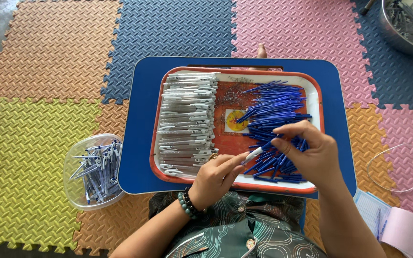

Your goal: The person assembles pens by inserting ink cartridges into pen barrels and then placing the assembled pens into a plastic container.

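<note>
Both hands meet over the tray, lower centre of frame.
Left hand pinches a white pen barrel angled up-right toward the right hand, whose curled fingers grip a blue refill above the refill pile.

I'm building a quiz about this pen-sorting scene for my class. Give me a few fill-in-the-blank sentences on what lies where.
1. The white pen barrels are stacked on the ____ side of the tray.
2. The loose pile of pen tips is ____ in colour.
3. The clear bowl of pens sits on the ____ foam mat.
4. The left hand wears a bead bracelet; the right hand wears ____.

Missing words: left; blue; yellow; none
</note>
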